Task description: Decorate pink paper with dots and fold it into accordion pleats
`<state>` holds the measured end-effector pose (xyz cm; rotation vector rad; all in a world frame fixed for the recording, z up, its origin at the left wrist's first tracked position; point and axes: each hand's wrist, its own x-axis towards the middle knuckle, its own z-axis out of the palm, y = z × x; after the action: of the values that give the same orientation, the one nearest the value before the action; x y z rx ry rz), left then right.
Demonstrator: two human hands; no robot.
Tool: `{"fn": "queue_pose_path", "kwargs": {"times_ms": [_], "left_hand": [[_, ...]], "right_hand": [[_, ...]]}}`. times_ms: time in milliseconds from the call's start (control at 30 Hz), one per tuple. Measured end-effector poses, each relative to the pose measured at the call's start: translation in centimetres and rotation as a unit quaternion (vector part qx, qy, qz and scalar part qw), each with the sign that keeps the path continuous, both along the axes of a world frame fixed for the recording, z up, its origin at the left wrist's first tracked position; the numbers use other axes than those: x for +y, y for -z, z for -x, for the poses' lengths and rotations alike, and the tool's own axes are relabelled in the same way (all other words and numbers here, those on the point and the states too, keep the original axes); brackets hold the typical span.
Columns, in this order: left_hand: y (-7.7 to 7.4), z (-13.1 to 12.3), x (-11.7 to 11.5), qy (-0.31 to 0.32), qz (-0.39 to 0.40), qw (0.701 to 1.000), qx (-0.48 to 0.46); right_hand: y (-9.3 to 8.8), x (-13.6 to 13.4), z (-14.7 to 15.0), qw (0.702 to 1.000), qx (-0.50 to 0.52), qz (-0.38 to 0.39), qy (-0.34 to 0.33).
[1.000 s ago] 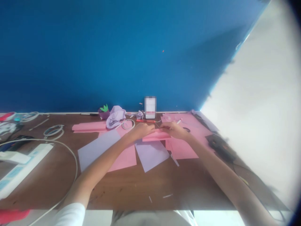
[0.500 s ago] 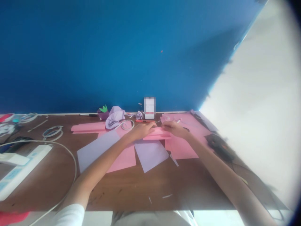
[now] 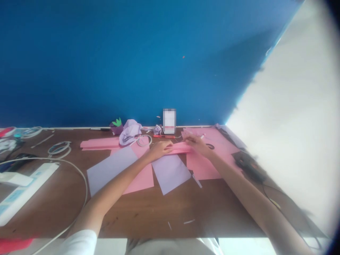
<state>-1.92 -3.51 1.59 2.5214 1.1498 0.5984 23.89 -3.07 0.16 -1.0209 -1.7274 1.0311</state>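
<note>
Between my hands is a folded strip of pink paper (image 3: pixel 180 148), its long side running left to right. My left hand (image 3: pixel 160 148) is closed on its left end, with the fingertips curled over the edge. At the right end my right hand (image 3: pixel 197 144) pinches the same strip between thumb and fingers. Under and in front of it lies a lilac paper sheet (image 3: pixel 171 175), one corner toward me. A pink sheet (image 3: pixel 205 166) spreads beneath my right hand, and a scissors handle loop (image 3: pixel 210 146) shows beside my right wrist.
A phone (image 3: pixel 169 122) leans against the blue wall, with a red cutter (image 3: pixel 164 136) before it. Crumpled lilac paper (image 3: pixel 130 131), a small paper plant pot (image 3: pixel 117 127) and a tape ring (image 3: pixel 144 140) sit left. A power strip (image 3: pixel 29 193) and cable occupy the near left.
The strip now looks narrower and slightly tilted. My left hand has shifted a little down and left, and my right hand has risen slightly, uncovering more of the scissors loop.
</note>
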Motion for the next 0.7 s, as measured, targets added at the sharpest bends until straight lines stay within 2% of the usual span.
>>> {"fn": "queue_pose_path", "kwargs": {"times_ms": [133,233,400,700], "left_hand": [[0.5,0.2,0.2,-0.004,0.029,0.999,-0.032],[0.9,0.1,0.3,-0.003,0.035,0.997,-0.067],[1.3,0.0,0.4,-0.010,0.007,0.996,-0.085],[1.7,-0.1,0.3,-0.012,-0.030,0.996,-0.083]], "right_hand": [[0.8,0.0,0.0,0.999,-0.016,-0.017,0.038],[0.8,-0.4,0.1,0.999,-0.019,-0.025,0.032],[0.6,-0.9,0.4,0.997,-0.064,-0.037,0.007],[1.0,-1.1,0.8,0.995,-0.078,-0.055,0.022]]}}
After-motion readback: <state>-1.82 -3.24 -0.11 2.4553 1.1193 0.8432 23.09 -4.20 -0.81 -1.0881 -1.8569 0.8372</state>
